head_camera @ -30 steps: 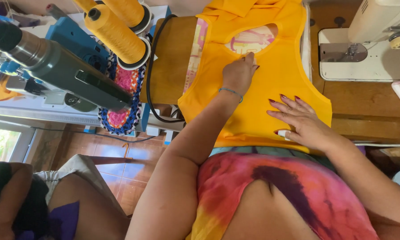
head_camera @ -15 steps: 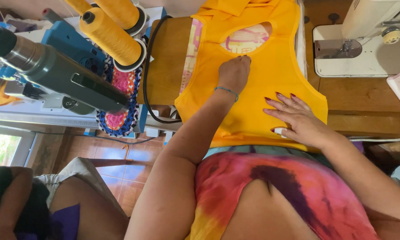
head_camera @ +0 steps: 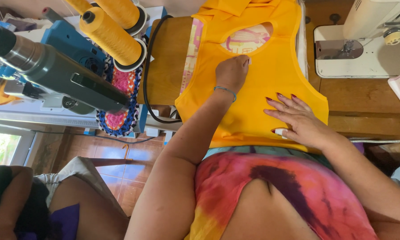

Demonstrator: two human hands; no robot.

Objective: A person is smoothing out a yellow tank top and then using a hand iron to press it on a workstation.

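Observation:
A yellow sleeveless garment [head_camera: 271, 75] lies spread on a wooden table [head_camera: 168, 62], its neck opening showing a pink patterned cloth [head_camera: 249, 39] underneath. My left hand [head_camera: 232, 71] rests just below the neck opening, fingers curled, pinching something small and white at the fabric. My right hand [head_camera: 297, 118] lies flat on the garment's lower right part, fingers spread, with a white band on the thumb.
A white sewing machine [head_camera: 364, 44] stands at the right. Two yellow thread cones [head_camera: 113, 38] and a dark grey machine arm [head_camera: 48, 71] sit at the left, with a black cable [head_camera: 148, 80] along the table edge. Another person [head_camera: 35, 209] sits at lower left.
My left hand has pulled back slightly from the neck opening's edge and curled. My right hand stays flat on the garment.

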